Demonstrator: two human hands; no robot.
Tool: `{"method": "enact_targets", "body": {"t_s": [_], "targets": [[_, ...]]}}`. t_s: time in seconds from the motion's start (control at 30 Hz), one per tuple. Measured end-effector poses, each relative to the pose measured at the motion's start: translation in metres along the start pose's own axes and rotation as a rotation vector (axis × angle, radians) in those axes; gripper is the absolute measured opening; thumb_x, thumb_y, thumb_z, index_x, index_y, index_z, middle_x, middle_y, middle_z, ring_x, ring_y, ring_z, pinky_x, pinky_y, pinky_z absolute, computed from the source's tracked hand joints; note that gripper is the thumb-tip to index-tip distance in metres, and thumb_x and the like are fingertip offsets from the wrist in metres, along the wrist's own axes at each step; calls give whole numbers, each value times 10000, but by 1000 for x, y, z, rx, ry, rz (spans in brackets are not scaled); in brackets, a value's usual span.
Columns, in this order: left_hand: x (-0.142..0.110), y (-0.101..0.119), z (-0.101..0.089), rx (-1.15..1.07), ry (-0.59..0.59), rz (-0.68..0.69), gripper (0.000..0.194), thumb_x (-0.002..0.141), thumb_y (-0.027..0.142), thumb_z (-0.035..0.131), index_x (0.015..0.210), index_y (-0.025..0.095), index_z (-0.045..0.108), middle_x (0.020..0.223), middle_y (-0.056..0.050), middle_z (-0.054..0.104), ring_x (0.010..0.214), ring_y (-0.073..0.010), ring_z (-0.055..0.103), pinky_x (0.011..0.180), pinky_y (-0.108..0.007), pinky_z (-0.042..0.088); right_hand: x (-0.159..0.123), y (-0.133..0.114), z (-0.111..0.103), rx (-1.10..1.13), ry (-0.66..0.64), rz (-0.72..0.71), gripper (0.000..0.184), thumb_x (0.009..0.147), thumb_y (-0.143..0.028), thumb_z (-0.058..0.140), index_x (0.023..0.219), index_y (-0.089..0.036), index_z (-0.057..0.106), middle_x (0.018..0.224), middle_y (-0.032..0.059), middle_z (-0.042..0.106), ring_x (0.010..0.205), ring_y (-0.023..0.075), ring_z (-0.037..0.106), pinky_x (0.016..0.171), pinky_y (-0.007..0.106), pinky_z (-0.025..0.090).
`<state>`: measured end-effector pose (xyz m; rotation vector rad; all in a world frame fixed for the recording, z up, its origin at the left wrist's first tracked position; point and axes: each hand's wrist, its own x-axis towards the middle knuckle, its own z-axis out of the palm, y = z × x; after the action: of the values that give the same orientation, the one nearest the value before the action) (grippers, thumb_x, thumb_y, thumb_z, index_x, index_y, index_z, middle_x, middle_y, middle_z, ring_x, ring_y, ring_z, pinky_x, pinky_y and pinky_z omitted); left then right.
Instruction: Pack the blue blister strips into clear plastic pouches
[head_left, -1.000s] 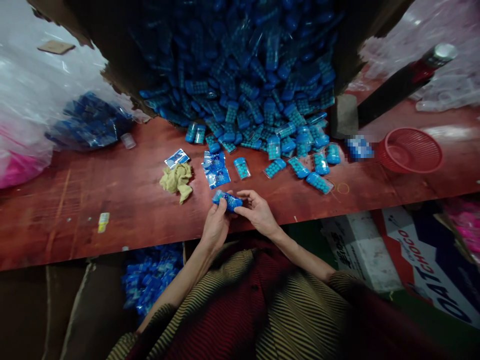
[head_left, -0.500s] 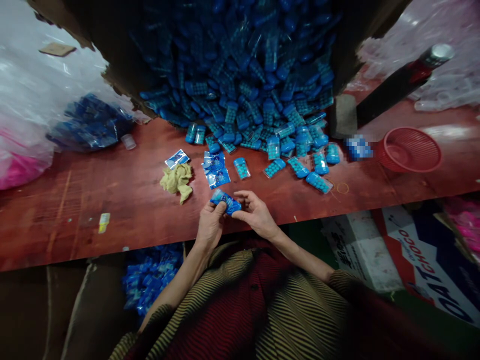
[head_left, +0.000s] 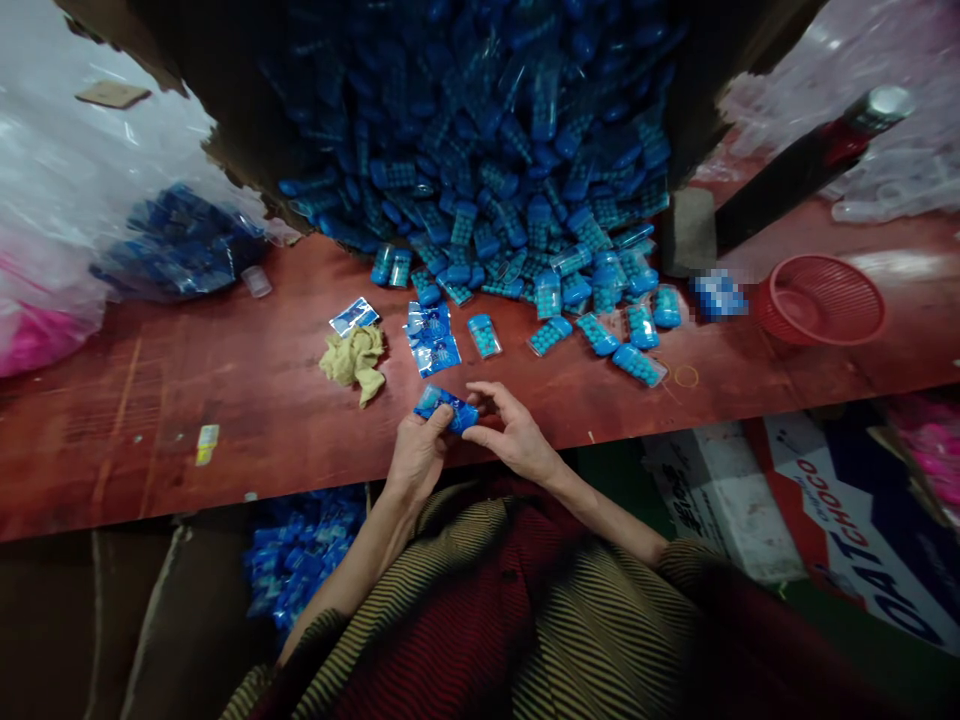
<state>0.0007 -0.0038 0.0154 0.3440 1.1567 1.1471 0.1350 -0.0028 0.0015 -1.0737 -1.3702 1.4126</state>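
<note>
Just above the table's front edge, a small blue printed packet point(head_left: 448, 408) is pinched in my left hand point(head_left: 421, 448), its thumb lying across the front. The packet looks like a shrink sleeve around a small bottle, but the fingers hide part of it. My right hand point(head_left: 521, 435) grips the packet's right end between thumb and curled fingers, with the index finger raised. Beyond the hands lie flat blue printed sleeves point(head_left: 433, 338) and a single clear bottle of blue balls point(head_left: 484, 336). To their left sits a crumpled yellowish cloth point(head_left: 352, 358), against another blue sleeve point(head_left: 354, 317).
A large heap of blue-capped bottles point(head_left: 480, 180) spills from a dark carton onto the red table point(head_left: 247, 400). At right stand a red plastic basket point(head_left: 821, 300) and a dark cylinder point(head_left: 795, 180) beside a grey block point(head_left: 690, 232). Blue packets point(head_left: 300, 550) fill a space below the table.
The packet has shifted slightly left and turned a little in my hands. My left hand has moved slightly left with it; the table items stay put.
</note>
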Motion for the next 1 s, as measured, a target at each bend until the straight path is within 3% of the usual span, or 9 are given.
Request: {"method": "enact_targets", "body": {"t_s": [0.17,0.3,0.47,0.57,0.7,0.87,1.0], "targets": [[1,0,-7,-33,-126,-78,306,567,262,807,799,122,666,732,-43,691,665,-144,638,641,-238,500,2,-6,-5,-69,-23,-87,322,780,-194,638,1095,-243,593,1055,36,566,992,166,553,889,324,462],[1,0,-7,-133,-127,-101,325,577,226,807,858,150,664,782,-23,695,711,-123,633,693,-223,495,2,-5,-6,-47,18,-74,341,767,-202,652,1100,-238,587,1072,39,557,962,160,559,870,315,468],[1,-2,-3,-187,-148,-78,250,607,258,795,785,139,667,785,-20,689,727,-112,620,753,-227,488,1,3,0,55,45,6,319,777,-232,644,1090,-230,580,1082,30,604,985,156,573,919,322,447],[2,-4,-3,-247,-128,-85,218,601,231,798,751,152,662,742,6,673,686,-92,602,693,-202,483,1,9,4,198,8,67,370,751,-214,658,1106,-232,556,1062,21,620,965,151,586,911,325,456],[2,-5,-5,-243,-112,-152,181,650,254,763,749,145,658,724,-7,669,649,-109,596,602,-216,476,3,11,2,343,-84,167,483,686,-178,682,1139,-242,527,1000,6,611,832,130,594,750,283,520],[1,-6,-10,-211,-146,-184,173,675,233,744,799,139,669,803,-38,695,726,-132,629,678,-231,506,6,8,-5,378,-118,238,638,629,-178,717,1216,-292,496,944,-15,584,684,95,554,512,184,495],[-1,-8,-5,-225,-86,-151,101,703,212,720,742,146,653,751,-17,680,707,-110,622,701,-214,509,3,11,-4,250,-152,193,569,727,-239,653,1265,-307,483,959,-4,609,638,94,556,527,212,515]]}}
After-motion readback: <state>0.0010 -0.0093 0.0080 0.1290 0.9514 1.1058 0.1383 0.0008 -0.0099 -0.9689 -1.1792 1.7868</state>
